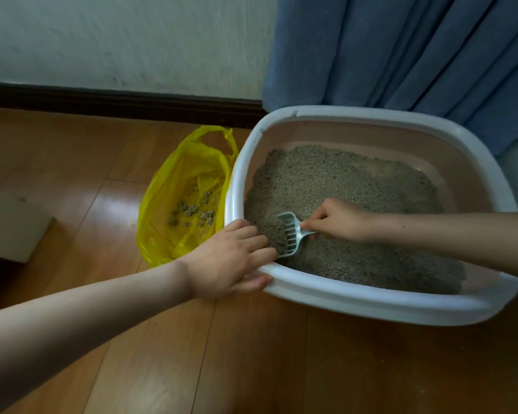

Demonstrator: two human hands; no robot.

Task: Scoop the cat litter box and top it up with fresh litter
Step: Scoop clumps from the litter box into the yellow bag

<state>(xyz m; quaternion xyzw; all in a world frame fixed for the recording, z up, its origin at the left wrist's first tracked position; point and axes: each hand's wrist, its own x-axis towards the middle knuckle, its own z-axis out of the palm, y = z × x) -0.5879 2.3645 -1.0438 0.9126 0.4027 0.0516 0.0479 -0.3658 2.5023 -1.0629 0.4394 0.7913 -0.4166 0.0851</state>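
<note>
The litter box (380, 300) is a pink tub with a wide white rim, standing on the wooden floor (102, 186) and filled with grey-brown litter (341, 186). The left hand (234, 261) grips its near left corner, fingers curled over the rim. The right hand (338, 219) holds the handle of a pale slotted scoop (292, 234), whose blade lies in the litter between both hands. Just beside the box, an open yellow bag (174, 189) holds clumps (192, 210).

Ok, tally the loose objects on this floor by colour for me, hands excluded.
White: 2, the litter box and the scoop
Yellow: 1, the plastic bag
Pale beige: 1, the box at the left edge
Total: 4
</note>
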